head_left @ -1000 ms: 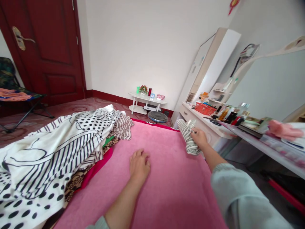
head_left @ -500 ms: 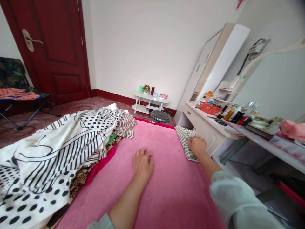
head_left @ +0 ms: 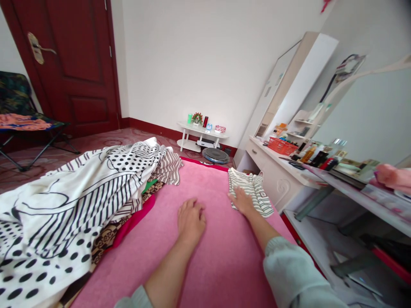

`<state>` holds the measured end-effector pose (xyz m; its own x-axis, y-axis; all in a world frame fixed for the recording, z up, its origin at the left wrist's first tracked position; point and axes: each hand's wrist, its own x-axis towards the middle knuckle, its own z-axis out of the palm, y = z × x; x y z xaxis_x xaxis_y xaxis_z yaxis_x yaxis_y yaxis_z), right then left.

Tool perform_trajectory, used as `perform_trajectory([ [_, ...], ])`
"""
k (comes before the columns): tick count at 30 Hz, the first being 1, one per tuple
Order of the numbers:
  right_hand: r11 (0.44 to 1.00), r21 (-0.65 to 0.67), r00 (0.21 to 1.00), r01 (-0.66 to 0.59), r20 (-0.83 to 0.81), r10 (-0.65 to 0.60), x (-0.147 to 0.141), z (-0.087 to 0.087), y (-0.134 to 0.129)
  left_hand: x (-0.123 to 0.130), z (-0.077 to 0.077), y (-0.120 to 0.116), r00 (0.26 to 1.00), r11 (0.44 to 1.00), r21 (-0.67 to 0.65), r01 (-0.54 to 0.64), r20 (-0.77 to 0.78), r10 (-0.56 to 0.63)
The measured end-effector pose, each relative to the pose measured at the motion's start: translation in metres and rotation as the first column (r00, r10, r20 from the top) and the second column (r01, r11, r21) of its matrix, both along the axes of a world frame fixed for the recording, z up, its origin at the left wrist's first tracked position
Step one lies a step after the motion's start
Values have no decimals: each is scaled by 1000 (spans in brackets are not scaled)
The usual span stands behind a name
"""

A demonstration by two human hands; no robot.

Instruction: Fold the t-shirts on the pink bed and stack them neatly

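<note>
On the far right of the pink bed cover (head_left: 218, 248) lies a folded white garment with dark stripes (head_left: 257, 192); its exact kind does not show. My right hand (head_left: 242, 200) rests on its left part, palm down with the fingers stretched out. Nearer the middle, my left hand (head_left: 192, 218) lies on the bare cover, apart from the garment, its fingers loosely bent and slightly apart with nothing in them. A heap of clothes or cloth (head_left: 118, 184), white with black dots and stripes, is spread to the left.
Along the right stands a dressing table (head_left: 272, 177) with a red basket (head_left: 282, 146), bottles and a mirror. A low white stand (head_left: 189, 145) and a round dark device (head_left: 215, 155) are beyond the bed. A folding chair (head_left: 28, 128) stands near the red door (head_left: 70, 64).
The striped garment has been spread wider and flatter at the bed's right edge. My right hand has moved left across it and opened out. My left hand stays in place.
</note>
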<state>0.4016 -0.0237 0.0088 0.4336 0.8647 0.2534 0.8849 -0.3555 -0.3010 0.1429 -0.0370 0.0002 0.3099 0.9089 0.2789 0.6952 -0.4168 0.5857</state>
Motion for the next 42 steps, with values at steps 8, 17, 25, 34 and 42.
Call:
perform_trajectory([
  [8, 966, -10, 960, 257, 118, -254, 34, 18, -27, 1, -2, 0, 1000, 1000, 5, -11, 2, 11],
  [17, 875, -28, 873, 484, 84, -480, 84, 21, -67, 1, -2, 0, 1000, 1000, -2, -11, 14, 11],
  [25, 849, 56, 811, 525, 272, -519, 79, 20, -79, 1, -4, 0, 1000, 1000, 2, -13, 9, 13],
  [34, 908, -329, 963, 260, 157, -218, 46, -18, -44, 1, -6, 1, 1000, 1000, 6, -3, 12, 3],
  [42, 888, -279, 922, 366, 237, -306, 6, -24, -76, -2, -5, -2, 999, 999, 18, 28, -41, -28],
])
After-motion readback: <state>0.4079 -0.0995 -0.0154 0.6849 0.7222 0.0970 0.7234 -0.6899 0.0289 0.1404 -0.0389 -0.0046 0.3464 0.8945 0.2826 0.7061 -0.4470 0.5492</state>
